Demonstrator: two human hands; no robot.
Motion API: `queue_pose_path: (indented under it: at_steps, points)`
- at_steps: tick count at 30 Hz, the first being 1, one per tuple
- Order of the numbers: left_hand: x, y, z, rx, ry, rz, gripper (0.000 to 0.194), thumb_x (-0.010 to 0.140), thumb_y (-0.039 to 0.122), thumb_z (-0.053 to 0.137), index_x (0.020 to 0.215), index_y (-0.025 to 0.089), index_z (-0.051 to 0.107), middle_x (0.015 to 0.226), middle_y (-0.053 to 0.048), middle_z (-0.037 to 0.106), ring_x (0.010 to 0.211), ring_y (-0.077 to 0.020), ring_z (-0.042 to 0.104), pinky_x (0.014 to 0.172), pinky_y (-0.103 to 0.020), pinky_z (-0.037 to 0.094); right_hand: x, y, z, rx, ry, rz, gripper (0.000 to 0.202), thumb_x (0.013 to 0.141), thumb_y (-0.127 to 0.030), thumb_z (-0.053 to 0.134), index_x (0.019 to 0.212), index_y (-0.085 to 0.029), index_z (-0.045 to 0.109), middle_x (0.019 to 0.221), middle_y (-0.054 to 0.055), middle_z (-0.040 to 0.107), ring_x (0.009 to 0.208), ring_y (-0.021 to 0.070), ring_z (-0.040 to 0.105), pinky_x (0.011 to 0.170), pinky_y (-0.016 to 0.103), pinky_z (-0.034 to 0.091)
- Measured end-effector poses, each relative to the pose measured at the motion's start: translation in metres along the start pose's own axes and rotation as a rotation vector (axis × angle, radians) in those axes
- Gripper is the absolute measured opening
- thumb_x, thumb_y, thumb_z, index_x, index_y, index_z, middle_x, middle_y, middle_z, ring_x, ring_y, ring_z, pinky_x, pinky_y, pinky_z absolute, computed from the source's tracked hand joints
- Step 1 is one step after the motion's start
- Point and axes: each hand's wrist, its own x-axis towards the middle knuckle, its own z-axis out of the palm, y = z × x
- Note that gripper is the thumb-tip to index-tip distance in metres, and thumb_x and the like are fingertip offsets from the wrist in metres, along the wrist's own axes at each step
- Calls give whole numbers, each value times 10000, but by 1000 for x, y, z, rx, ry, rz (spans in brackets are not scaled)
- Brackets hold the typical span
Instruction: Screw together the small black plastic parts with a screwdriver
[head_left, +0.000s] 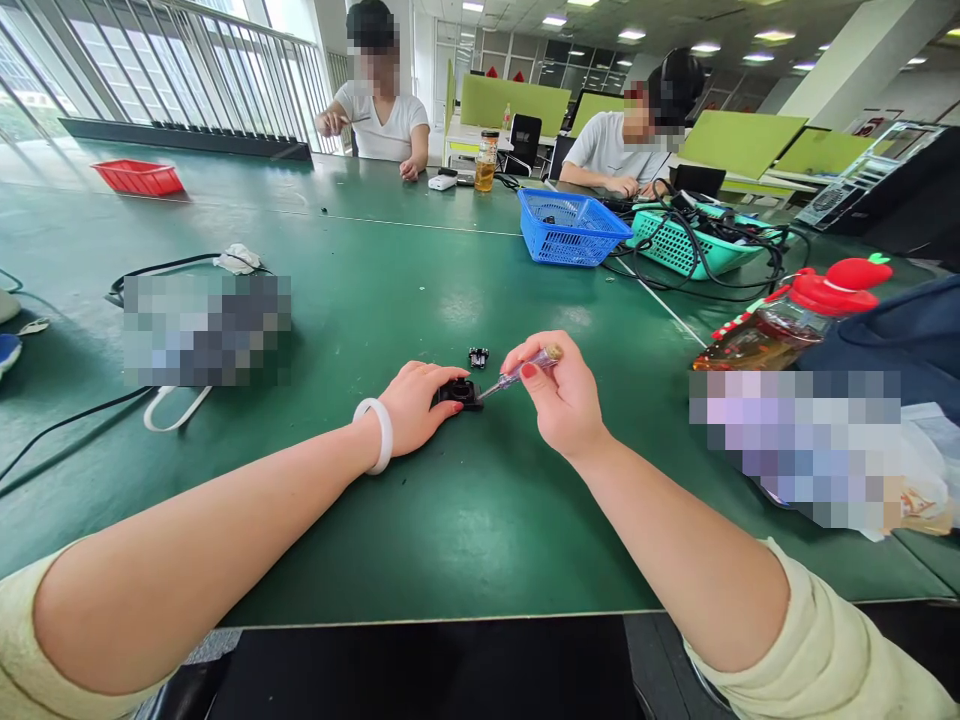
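Note:
On the green table [450,520], my left hand [412,408] grips a small black device [460,391] between thumb and fingers, a white band round its wrist. My right hand [564,395] is closed round a screwdriver [517,376] with a clear purplish handle. The screwdriver slants down to the left, and its tip meets the right end of the black device. Just behind the device lies a small black part [478,357] with shiny bits, touched by neither hand.
A blue basket [574,230] and a green basket [675,245] with tangled black cables stand at the back right. A red-lidded bottle [795,310] lies right, a red tray [139,177] back left. Two people sit across the table.

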Motion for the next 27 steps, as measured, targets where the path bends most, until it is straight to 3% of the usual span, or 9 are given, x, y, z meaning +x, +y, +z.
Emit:
queue_pose_path:
  at_steps: [4, 10, 17, 27]
  points:
    - [0, 1, -1, 0, -12, 3, 430, 935, 334, 549, 1350, 240, 615, 1276, -73, 681, 1269, -311, 528, 1130, -522, 410, 0, -1, 0, -31, -32, 28, 180, 981, -414, 563, 956, -237, 550, 865, 10, 653, 793, 154, 627, 772, 341, 529]
    - [0, 0, -1, -16, -10, 13, 413, 939, 346, 547, 1335, 254, 623, 1277, -73, 680, 1263, -311, 528, 1121, -528, 417, 1, -4, -1, 91, 134, -24, 201, 959, -444, 599, 963, -250, 544, 872, 9, 646, 842, 168, 672, 807, 357, 569]
    - [0, 3, -2, -36, -17, 15, 395, 938, 345, 554, 1314, 258, 636, 1239, -65, 699, 1239, -309, 543, 1109, -517, 426, 0, -6, 6, -115, -46, 24, 105, 952, -344, 609, 931, -243, 594, 873, 7, 698, 833, 161, 667, 804, 333, 545]
    - [0, 11, -8, -69, -34, -41, 426, 941, 270, 515, 1355, 238, 612, 1276, -57, 689, 1223, -282, 575, 1101, -462, 451, 5, -6, 0, -144, 46, 119, 150, 898, -344, 684, 869, -236, 585, 806, -21, 692, 760, 147, 660, 753, 298, 532]
